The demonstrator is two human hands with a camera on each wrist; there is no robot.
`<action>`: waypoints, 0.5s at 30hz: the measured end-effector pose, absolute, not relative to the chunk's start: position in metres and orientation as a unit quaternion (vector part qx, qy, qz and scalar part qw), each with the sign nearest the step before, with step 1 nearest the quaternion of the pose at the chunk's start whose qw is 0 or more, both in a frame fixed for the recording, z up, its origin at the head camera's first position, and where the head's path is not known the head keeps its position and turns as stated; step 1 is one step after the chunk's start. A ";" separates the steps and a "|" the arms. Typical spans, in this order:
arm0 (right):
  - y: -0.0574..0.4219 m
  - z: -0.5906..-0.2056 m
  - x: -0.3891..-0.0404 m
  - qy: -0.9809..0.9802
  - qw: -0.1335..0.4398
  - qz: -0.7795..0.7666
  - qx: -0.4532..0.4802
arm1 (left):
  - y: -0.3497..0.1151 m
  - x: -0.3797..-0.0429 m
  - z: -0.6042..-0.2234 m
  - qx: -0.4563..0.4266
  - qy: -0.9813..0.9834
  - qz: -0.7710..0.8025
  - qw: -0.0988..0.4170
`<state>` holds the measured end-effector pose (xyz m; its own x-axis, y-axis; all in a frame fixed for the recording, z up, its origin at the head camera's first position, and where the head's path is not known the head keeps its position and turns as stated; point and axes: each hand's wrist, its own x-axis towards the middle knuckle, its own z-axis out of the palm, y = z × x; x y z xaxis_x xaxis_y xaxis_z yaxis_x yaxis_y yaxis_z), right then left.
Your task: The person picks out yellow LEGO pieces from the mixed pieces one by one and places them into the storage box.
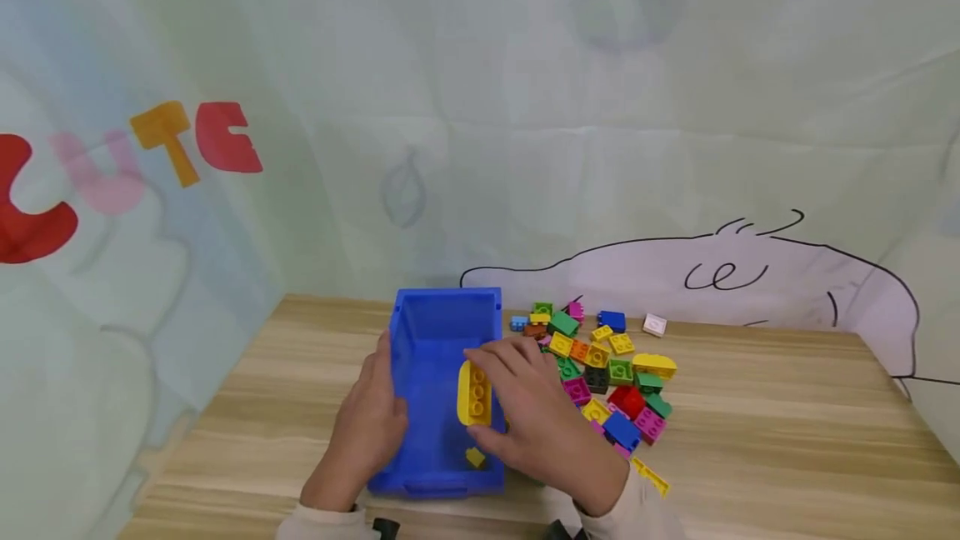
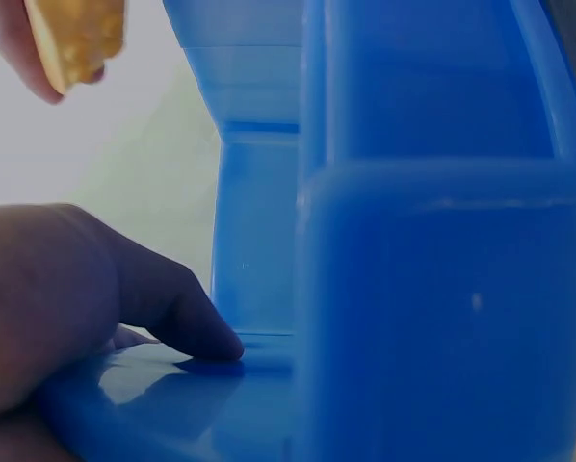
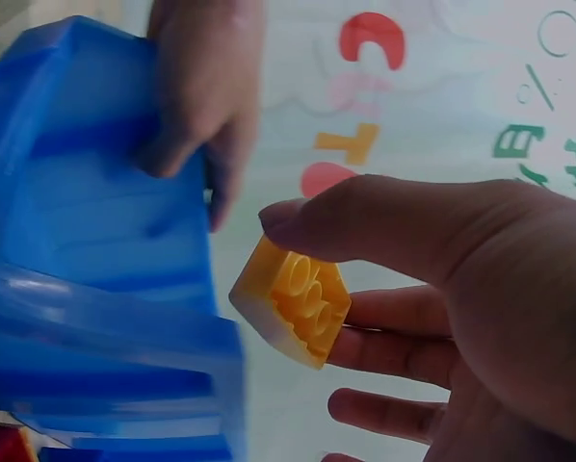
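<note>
A blue plastic bin [image 1: 442,307] stands on the table, and a small yellow brick [image 1: 476,457] lies inside near its front right corner. My left hand [image 1: 369,419] grips the bin's left wall, its thumb over the inner side and its fingers outside. Over the bin, my right hand [image 1: 528,407] pinches a yellow building brick [image 1: 463,394] with a rounded side between thumb and fingers. The right wrist view shows this brick's hollow underside with round tubes [image 3: 310,298]. It is held clear of the bin floor.
A loose pile of coloured bricks [image 1: 621,371] spreads over the wooden table [image 1: 780,407] right of the bin. One long yellow piece [image 1: 651,477] lies nearer the front. Behind the table hangs a printed cloth [image 1: 540,148], close to the bin's far end.
</note>
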<state>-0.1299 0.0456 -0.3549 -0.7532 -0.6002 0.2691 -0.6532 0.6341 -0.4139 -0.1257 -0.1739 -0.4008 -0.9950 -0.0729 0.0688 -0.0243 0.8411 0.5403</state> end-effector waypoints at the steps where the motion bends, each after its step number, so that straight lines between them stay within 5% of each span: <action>1: 0.043 -0.356 -0.130 -0.905 0.049 0.243 0.345 | -0.174 -0.126 -0.401 0.024 -0.958 -0.281 0.045; 15: 0.029 -0.378 -0.132 -0.924 0.046 0.145 0.351 | -0.174 -0.127 -0.403 0.022 -0.959 -0.280 0.046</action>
<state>-0.1319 0.0292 -0.3778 -0.7491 -0.6358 0.1862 -0.6623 0.7114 -0.2350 -0.1267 -0.1745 -0.4033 -0.9947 -0.0690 0.0762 -0.0171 0.8421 0.5391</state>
